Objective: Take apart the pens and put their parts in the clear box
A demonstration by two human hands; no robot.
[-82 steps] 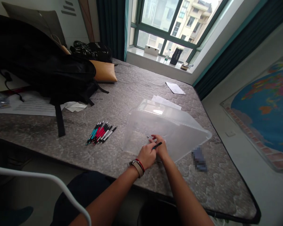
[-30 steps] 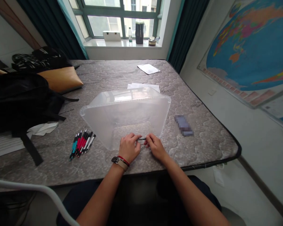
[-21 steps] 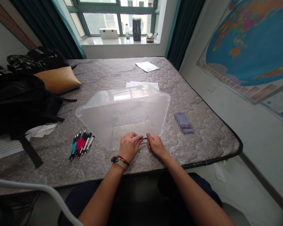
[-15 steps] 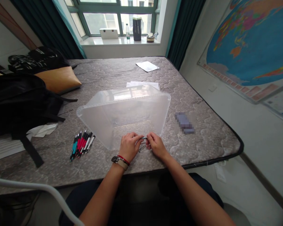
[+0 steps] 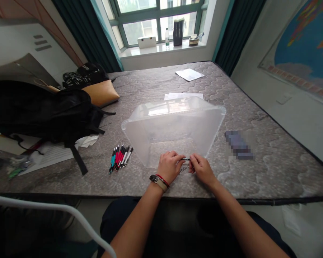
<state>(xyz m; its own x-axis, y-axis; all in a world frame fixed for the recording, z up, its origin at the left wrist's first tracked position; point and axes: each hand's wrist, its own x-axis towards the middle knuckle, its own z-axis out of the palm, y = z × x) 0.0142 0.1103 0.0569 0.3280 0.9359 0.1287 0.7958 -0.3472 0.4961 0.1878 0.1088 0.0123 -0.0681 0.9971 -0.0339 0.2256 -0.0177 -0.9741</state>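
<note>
Both of my hands meet in front of the clear plastic bin, pinching a slim dark pen (image 5: pixel 186 159) between them. My left hand (image 5: pixel 170 165) has its thumb and fingers closed on the pen's left end. At the other end, my right hand (image 5: pixel 201 167) grips it with curled fingers. Most of the pen is covered by my fingers. The translucent bin (image 5: pixel 174 125) lies on its side, its opening towards me. Left of it lies a bunch of pens (image 5: pixel 120 157) in turquoise, red, white and black.
A quilted mattress (image 5: pixel 280 168) bears everything. Black backpack (image 5: pixel 43 111) and tan cushion (image 5: pixel 103 93) are at the left. A blurred-out flat object (image 5: pixel 238 145) lies right of the bin. Papers (image 5: pixel 190 74) lie behind it. A white tube (image 5: pixel 56 208) crosses the lower left.
The camera has turned left, so the whole scene sits further right in view. My hands keep the same hold on the pen in front of the bin.
</note>
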